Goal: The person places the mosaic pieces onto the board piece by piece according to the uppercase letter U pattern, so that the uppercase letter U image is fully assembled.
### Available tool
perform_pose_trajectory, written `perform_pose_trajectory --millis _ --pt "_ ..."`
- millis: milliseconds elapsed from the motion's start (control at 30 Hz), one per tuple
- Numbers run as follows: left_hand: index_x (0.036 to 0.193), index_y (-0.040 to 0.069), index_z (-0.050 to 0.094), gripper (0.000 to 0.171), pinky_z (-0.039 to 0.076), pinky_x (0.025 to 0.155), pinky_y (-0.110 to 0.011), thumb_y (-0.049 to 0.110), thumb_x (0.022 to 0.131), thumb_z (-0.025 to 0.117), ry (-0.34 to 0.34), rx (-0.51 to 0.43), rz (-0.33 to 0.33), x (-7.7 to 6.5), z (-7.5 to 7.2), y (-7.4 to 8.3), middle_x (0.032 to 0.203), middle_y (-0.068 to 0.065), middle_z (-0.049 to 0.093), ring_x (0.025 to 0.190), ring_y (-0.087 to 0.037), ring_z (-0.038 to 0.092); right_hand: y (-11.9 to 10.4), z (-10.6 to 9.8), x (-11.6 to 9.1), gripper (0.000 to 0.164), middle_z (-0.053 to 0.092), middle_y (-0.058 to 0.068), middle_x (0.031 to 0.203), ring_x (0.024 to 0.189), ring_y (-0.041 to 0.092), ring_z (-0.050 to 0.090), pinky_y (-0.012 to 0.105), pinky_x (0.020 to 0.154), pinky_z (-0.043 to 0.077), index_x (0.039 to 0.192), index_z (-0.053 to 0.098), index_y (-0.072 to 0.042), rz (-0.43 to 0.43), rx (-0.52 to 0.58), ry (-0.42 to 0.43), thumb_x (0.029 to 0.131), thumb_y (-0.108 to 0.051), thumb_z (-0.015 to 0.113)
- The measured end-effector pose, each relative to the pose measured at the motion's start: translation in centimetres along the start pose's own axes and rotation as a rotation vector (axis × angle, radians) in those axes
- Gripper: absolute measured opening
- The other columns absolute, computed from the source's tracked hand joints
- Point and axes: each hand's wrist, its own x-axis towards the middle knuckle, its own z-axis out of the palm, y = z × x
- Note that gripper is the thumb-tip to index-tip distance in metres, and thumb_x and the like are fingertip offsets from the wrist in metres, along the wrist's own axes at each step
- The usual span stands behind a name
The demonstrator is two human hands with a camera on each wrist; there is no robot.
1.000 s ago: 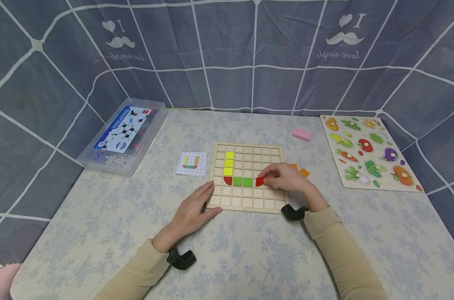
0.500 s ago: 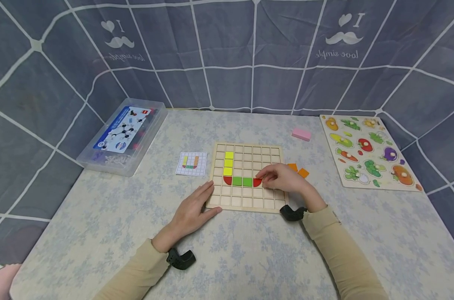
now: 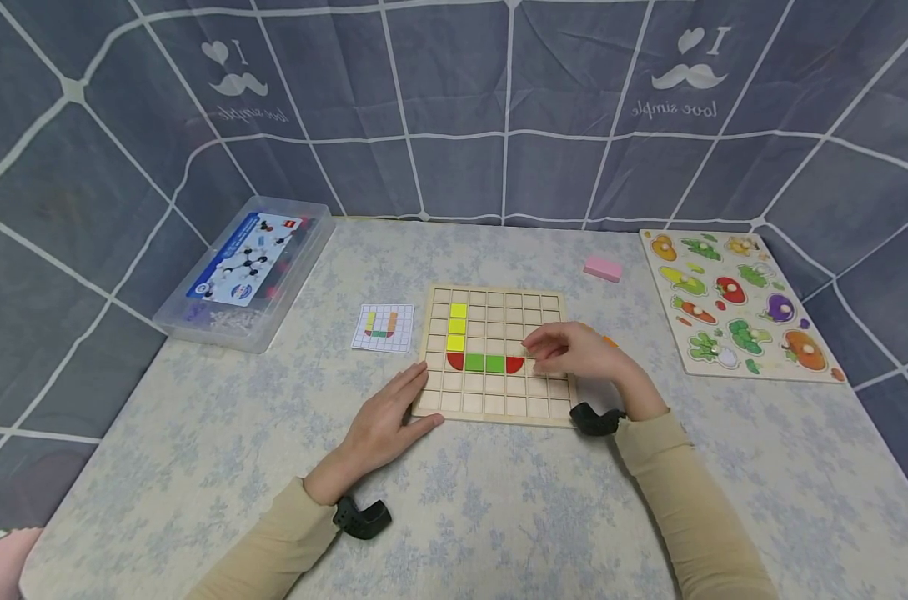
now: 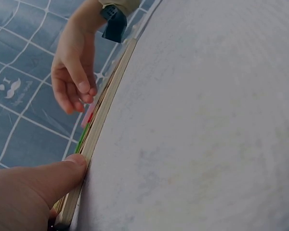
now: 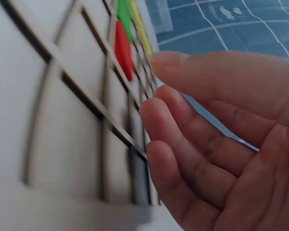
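A wooden grid board (image 3: 484, 400) lies on the table. Three yellow squares (image 3: 458, 326) form a column on it, above a red rounded piece (image 3: 456, 362). Two green squares (image 3: 486, 363) continue the row to a second red rounded piece (image 3: 514, 365). My left hand (image 3: 378, 425) rests at the board's lower left with fingers extended; its thumb (image 4: 70, 168) touches the board's front edge. Over the right part of the board hovers my right hand (image 3: 581, 354), fingers loosely bent and holding nothing, just right of that second red piece. It mostly hides an orange piece (image 3: 610, 342).
Left of the board lies a pattern card (image 3: 383, 327). A clear plastic box (image 3: 273, 329) with a molecule label stands at the back left. At the back right are a pink block (image 3: 603, 269) and a vegetable puzzle board (image 3: 701, 304). A tiled-print curtain surrounds the table.
My right hand sets the red rounded piece flat beside the green squares, lets it go and draws back to the right, covering more of the orange pieces. My left hand stays still.
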Motion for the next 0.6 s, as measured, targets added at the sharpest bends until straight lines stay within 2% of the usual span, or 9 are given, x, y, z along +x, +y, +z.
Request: perform_pose_trajectory --millis 233,367,467,600 --pt "0.137 -0.009 0.041 0.07 0.035 0.104 -0.046 0.034 0.087 0.066 0.001 -0.006 -0.003 0.0 0.0 0.0 0.146 -0.018 0.037 0.134 -0.032 0.033 0.6 -2.0 -1.1 0.034 0.066 0.016 0.102 0.089 0.022 0.063 0.033 0.078 0.051 0.115 0.062 0.003 -0.019 -0.026 0.085 0.084 -0.006 0.07" --pt "0.137 -0.008 0.041 0.07 0.035 0.105 -0.045 0.034 0.087 0.066 -0.005 -0.008 -0.01 0.1 0.0 0.0 0.146 -0.017 0.037 0.134 -0.031 0.033 0.8 -3.2 -1.9 0.033 0.066 0.016 0.1 0.088 0.021 0.062 0.031 0.072 0.052 0.117 0.061 0.002 0.028 0.001 0.129 0.086 -0.008 0.068" --pt "0.138 -0.008 0.041 0.07 0.034 0.105 -0.044 0.035 0.088 0.065 -0.012 -0.005 -0.013 0.1 0.0 0.0 0.146 -0.017 0.037 0.134 -0.03 0.033 0.9 -4.0 -2.6 0.034 0.065 0.018 0.101 0.086 0.022 0.061 0.036 0.066 0.053 0.118 0.06 0.002 0.066 0.029 0.165 0.087 -0.009 0.067" --pt "0.138 -0.007 0.041 0.069 0.034 0.106 -0.044 0.035 0.089 0.065 -0.014 -0.004 -0.014 0.1 0.0 -0.1 0.146 -0.016 0.037 0.135 -0.03 0.033 1.2 -4.7 -3.3 0.037 0.064 0.018 0.104 0.085 0.02 0.06 0.042 0.067 0.052 0.117 0.06 0.002 0.1 0.021 0.208 0.087 -0.016 0.069"
